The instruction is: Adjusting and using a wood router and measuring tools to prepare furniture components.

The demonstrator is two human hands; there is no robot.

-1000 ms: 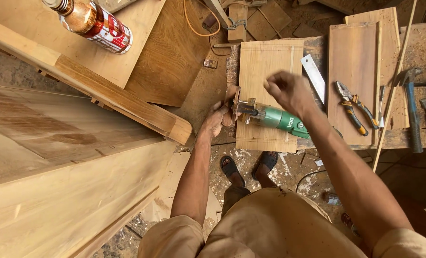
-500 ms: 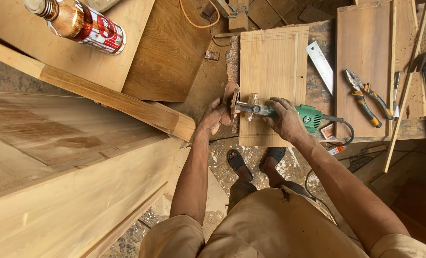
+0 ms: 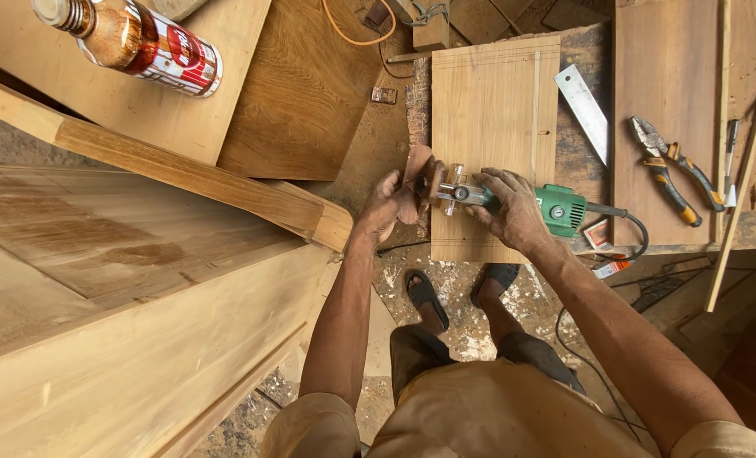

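Head view: green power tool [image 3: 535, 206] lying on its side on the near end of a pale wooden board [image 3: 494, 127], long axis running left to right, metal working head pointing left past the board's left edge, cord trailing off to the right. Right hand [image 3: 511, 209] closed in a firm grip round the tool's body. Left hand [image 3: 392, 203] closed round the round part at the tool's head, just off the board edge.

Open room on the far half of the board; steel ruler [image 3: 586, 102] and pliers [image 3: 673, 170] lying to the right on the desk [image 3: 581, 161]. Bottle [image 3: 132, 41] far left on planks.

Tool's front largely hidden by fingers; disc or pad hard to make out. Forearms cut off at bottom.
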